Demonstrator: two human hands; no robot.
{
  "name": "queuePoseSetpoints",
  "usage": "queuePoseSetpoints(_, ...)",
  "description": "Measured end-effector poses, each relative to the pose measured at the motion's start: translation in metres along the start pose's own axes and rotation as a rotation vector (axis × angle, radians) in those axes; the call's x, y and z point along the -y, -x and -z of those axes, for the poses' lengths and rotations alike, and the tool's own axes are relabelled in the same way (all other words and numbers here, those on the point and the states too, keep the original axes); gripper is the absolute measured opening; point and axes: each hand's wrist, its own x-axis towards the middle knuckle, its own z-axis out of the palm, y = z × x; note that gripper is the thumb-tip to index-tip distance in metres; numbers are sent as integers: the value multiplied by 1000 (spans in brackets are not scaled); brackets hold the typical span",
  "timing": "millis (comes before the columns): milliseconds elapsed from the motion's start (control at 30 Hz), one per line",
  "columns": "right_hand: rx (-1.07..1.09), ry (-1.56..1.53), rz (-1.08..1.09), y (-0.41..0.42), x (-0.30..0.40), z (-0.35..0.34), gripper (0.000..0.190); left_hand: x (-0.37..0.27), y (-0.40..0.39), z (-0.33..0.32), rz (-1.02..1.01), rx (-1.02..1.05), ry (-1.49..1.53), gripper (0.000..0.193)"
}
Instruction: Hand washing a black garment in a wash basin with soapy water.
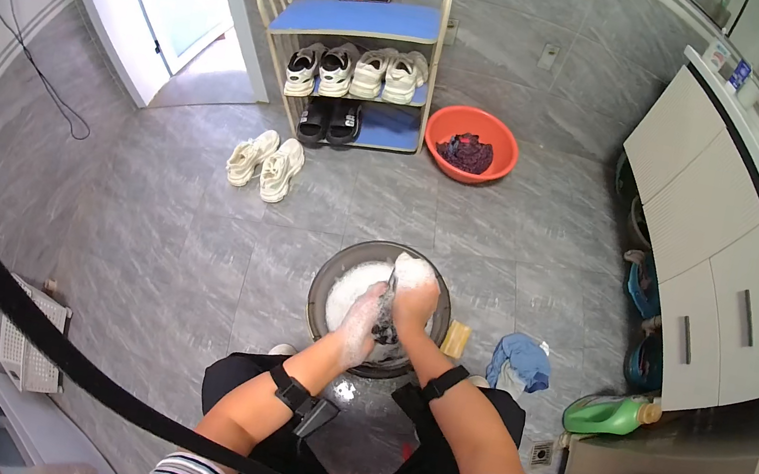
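Note:
A round grey basin (317,295) filled with white suds (356,290) stands on the floor between my knees. Both hands are above the foam, close together, with lather on them. My left hand (361,321) grips one side of a dark wet cloth (384,329). On the other side my right hand (415,293) is closed around the same cloth, its knuckles thick with foam. Most of the cloth is hidden by the hands. Just right of the basin lies a yellow bar of soap (457,339).
Blue and white cloths (521,361) lie on the tiles to the right. A green detergent bottle (607,416) rests atop a front-loading washing machine (614,461). Ahead are white sneakers (265,163), a shoe rack (356,23) and a red basin (505,151) holding dark fabric (466,153).

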Motion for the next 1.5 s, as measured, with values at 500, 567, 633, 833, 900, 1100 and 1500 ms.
queuePoseSetpoints(500, -85, 220, 93, -2, -6, -9, 23, -11, 4, -6, -55, 32, 13, 36)
queuePoseSetpoints(567, -141, 61, 142, 3, -18, -11, 23, -10, 6, -9, -36, 28, 4, 39)
queuePoseSetpoints(633, -53, 60, 174, 24, -27, -26, 18, -4, -19, 19, -150, 30, 68, 49)
queuePoseSetpoints(833, -150, 58, 445, 56, -14, -32, 24, -15, -37, 43, 172, 827, 496, 43)
queuePoseSetpoints(900, -200, 141, 509, 40, -16, -27, 24, -3, -26, 25, -53, 315, 268, 35)
queuePoseSetpoints(1100, -132, -9, 206, 19, -9, -15, 32, 1, -20, 6, -113, -25, 90, 30)
queuePoseSetpoints(1500, -158, 163, 144, -31, -24, -1, 43, -20, -9, 3, 28, 37, 68, 40)
